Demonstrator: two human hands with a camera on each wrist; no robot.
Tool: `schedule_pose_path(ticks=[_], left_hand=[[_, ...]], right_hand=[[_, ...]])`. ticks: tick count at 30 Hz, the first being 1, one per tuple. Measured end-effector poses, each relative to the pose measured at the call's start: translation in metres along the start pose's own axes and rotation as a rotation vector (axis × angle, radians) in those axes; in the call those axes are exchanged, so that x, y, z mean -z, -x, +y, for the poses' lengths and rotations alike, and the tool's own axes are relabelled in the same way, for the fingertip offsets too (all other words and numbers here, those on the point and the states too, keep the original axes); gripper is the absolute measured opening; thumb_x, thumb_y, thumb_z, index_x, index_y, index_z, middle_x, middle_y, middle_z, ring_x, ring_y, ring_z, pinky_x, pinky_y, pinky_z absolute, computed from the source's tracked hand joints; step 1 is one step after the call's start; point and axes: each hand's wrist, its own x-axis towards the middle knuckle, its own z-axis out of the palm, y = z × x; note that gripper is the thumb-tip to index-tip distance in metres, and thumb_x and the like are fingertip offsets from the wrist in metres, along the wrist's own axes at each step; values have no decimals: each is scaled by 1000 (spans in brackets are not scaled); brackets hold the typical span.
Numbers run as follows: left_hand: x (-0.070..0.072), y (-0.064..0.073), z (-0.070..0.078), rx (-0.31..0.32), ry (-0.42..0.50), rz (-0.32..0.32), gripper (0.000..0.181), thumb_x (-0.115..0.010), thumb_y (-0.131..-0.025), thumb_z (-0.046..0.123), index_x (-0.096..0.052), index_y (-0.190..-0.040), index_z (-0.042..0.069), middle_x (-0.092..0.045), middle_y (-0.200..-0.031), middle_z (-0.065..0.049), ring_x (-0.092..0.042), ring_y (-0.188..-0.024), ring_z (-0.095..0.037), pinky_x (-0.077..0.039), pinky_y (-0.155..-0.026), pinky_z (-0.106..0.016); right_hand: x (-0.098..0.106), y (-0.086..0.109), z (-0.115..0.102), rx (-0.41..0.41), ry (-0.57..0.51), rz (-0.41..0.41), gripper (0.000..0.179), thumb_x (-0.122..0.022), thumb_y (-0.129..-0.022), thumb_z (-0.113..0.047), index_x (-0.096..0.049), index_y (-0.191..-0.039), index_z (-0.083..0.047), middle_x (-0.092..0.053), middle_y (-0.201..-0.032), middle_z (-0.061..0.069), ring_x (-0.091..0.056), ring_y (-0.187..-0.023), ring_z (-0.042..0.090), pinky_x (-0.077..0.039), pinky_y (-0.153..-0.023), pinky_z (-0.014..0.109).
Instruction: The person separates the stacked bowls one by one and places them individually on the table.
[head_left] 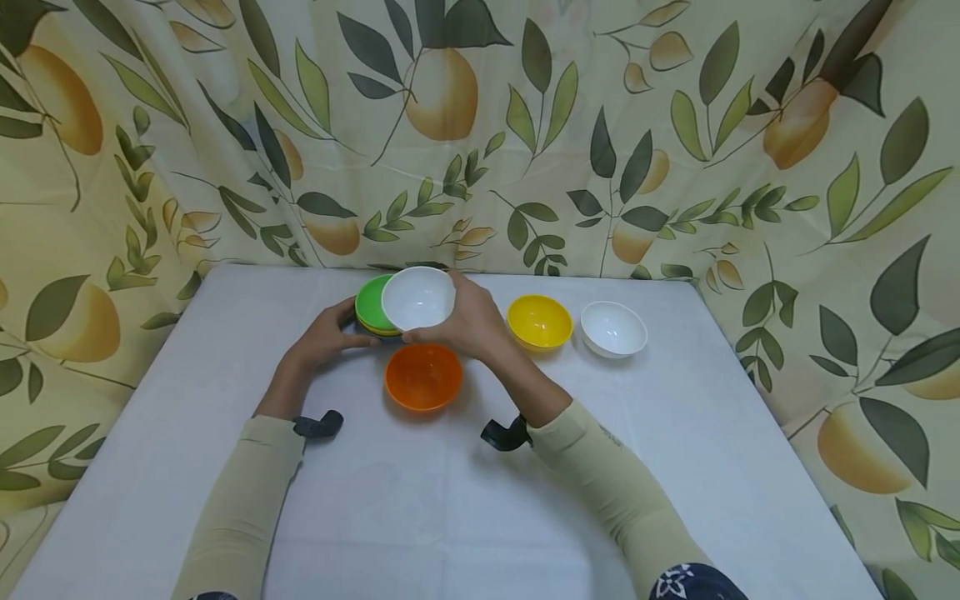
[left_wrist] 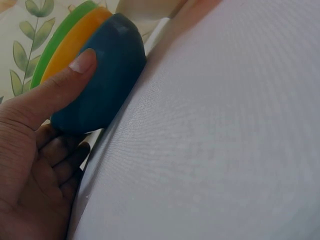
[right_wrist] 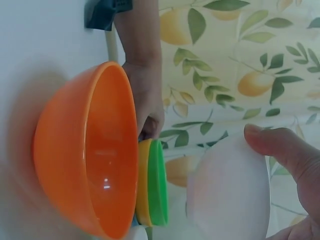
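My left hand (head_left: 324, 333) holds the side of a nested stack near the table's far edge. Green bowl (head_left: 372, 303) is on top, a yellow-orange one (left_wrist: 80, 37) under it, and a blue bowl (left_wrist: 107, 75) at the bottom. The left thumb lies against the blue bowl's side. My right hand (head_left: 472, 317) grips a white bowl (head_left: 420, 298) by its rim, thumb on the near side. That bowl is raised beside the green one, overlapping its right edge in the head view. In front of both hands sits an orange bowl (head_left: 423, 377), upright.
To the right of my right hand stand a yellow bowl (head_left: 540, 322) and a second white bowl (head_left: 613, 329), side by side. A white cloth covers the table (head_left: 390, 508). Behind it hangs a fruit-patterned curtain (head_left: 480, 167).
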Motion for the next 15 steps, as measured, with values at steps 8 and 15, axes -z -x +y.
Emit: schedule_pose_path(ticks=[8,15], left_hand=[[-1,0,-2,6,2,1,106,-92,-82,19,-28,-166,3,-30,-169,-17,-22,-158,-36,-18,-128,-52],[1,-1,-2,1,-7,7,106,-92,-81,18,-30,-165,3,-31,-169,-18,-23,-157,-37,-19,-129,-51]], right_hand=[[5,10,9,-24,-12,26,101,-100,-68,-37,-48,-148,-5,-62,-134,11,-60,-118,30,-60,-95,45],[11,17,21,-32,-24,46,99,-100,-68,-37,-49,-146,-3,-63,-135,13,-61,-117,32,-60,-93,46]])
